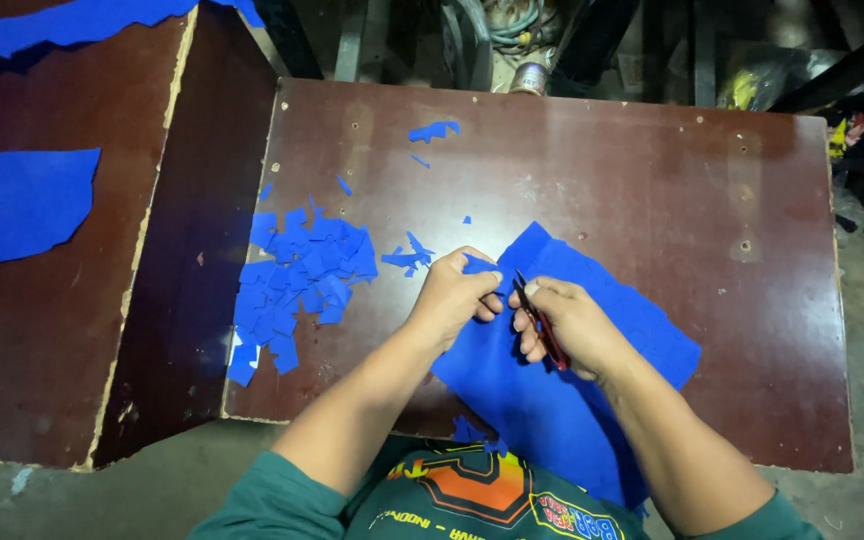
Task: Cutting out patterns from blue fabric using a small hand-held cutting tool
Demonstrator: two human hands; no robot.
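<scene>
The left hand fingers pinch the large blue fabric sheet taut so the right hand, fingers closed around small red-handled snips, can cut it.

We see the fabric sheet lying on the near middle of the table, with the left hand and the right hand side by side upon it, the snips in the right. Left of the hands lies the pile of cut pieces; farther left, a second board bears a larger fabric piece.
</scene>
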